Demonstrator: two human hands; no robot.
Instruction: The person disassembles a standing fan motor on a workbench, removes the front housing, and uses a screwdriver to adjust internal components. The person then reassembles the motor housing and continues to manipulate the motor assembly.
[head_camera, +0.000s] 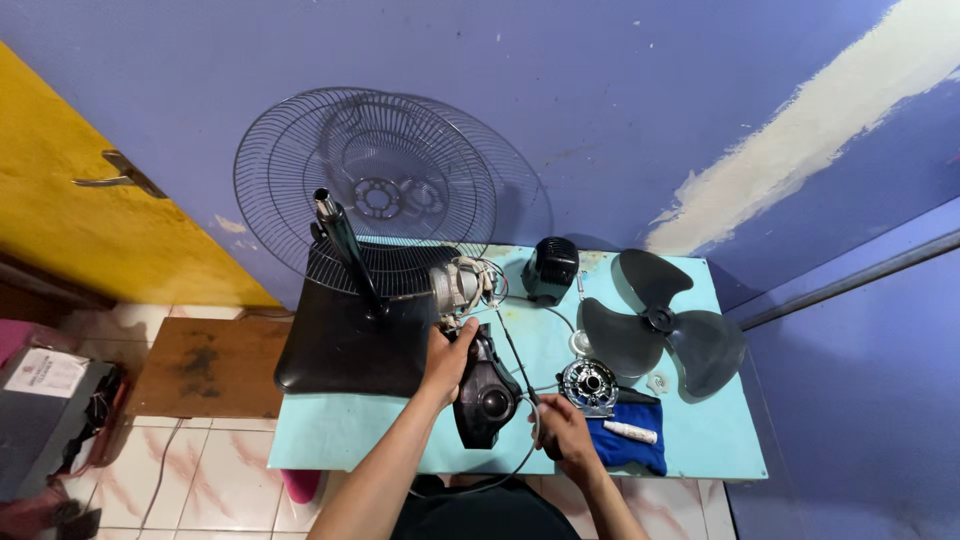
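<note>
My left hand (447, 356) grips the top of a black plastic fan housing (486, 394) that lies on the light blue table (340, 430). My right hand (562, 430) holds a long thin screwdriver (512, 350) whose shaft slants up towards the fan motor (458, 287) with its white wires. The motor sits just above the housing, at the foot of the black stand pole (345, 245).
A black square fan base (335, 345) lies on the table's left part. A wire fan grille (375, 190) leans on the purple wall. A black rear cover (550, 268), a dark three-blade propeller (655, 325), a round metal part (588, 383) and a blue cloth (630, 445) with a white tube lie at the right.
</note>
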